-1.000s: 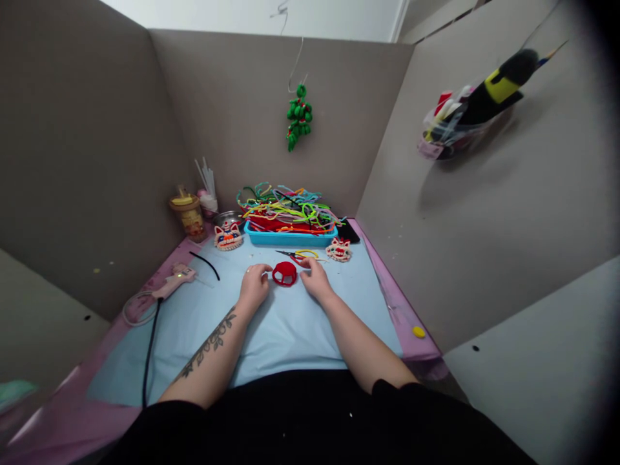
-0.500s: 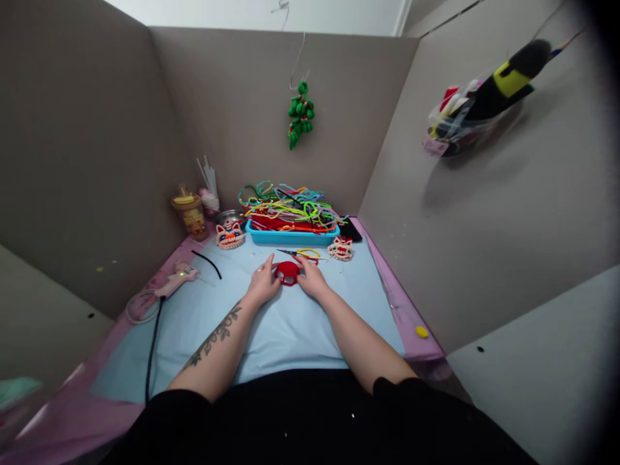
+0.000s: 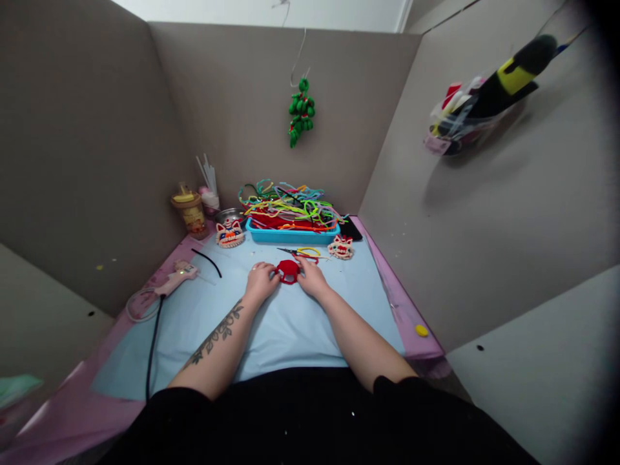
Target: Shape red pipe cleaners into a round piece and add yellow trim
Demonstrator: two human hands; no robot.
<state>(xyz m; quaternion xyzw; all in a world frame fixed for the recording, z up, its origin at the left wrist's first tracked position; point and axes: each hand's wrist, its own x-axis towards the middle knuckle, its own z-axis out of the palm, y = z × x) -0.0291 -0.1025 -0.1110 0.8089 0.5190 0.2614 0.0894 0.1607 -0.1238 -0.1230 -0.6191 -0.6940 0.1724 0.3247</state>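
A round red piece (image 3: 289, 267), seemingly shaped from fuzzy pipe cleaners, lies between my hands at the middle of the blue cloth, with openings along its near side. My left hand (image 3: 261, 281) pinches its left edge, the fingers curled. On the opposite edge my right hand (image 3: 312, 278) grips it with thumb and fingers. Just beyond, scissors (image 3: 306, 250) with yellow and red handles lie close to my right fingertips. Two lion-like faces made of fuzzy stems stand behind: one at left (image 3: 229, 235), one at right (image 3: 341, 248).
A blue tray (image 3: 290, 237) heaped with colourful pipe cleaners stands at the back. Left are a pink glue gun (image 3: 177, 276), a black stem (image 3: 207, 262) and a drink cup (image 3: 190, 213). A green ornament (image 3: 301, 111) hangs behind; a tool holder (image 3: 465, 119) hangs right.
My left fingers have curled in from a raised, spread pose and now pinch the red piece's left edge. My right hand stays nearly still.
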